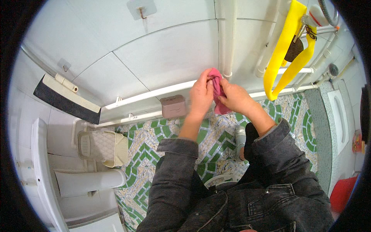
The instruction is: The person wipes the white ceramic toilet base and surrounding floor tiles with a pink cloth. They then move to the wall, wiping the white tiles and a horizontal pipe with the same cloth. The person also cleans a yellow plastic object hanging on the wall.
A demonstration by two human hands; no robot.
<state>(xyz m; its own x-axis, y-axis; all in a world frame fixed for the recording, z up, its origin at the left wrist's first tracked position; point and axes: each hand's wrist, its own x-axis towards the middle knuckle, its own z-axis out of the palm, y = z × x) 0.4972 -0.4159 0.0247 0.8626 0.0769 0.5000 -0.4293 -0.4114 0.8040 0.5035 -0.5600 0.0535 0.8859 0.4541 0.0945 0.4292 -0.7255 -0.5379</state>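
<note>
A bunched pink cloth (pixel 221 108) is held between my two hands, in front of the tiled wall. My left hand (pixel 202 94) grips its upper left part, with the fingers curled over the top. From the right, my right hand (pixel 235 97) pinches the cloth's folds between thumb and fingers. The cloth's lower end hangs free below the fingers. Just left of my left hand, a mauve soap box (pixel 174 106) sits against the wall by the white pipes.
A squeegee (pixel 69 98) hangs at left above a beige lidded basket (pixel 116 145). A yellow strap (pixel 272 78) dangles at right. White pipes (pixel 153 94) run along the wall. Patterned green-and-white tiles (pixel 142 156) cover the floor. A squat toilet (pixel 339 121) lies far right; a red container (pixel 343 192) stands nearby.
</note>
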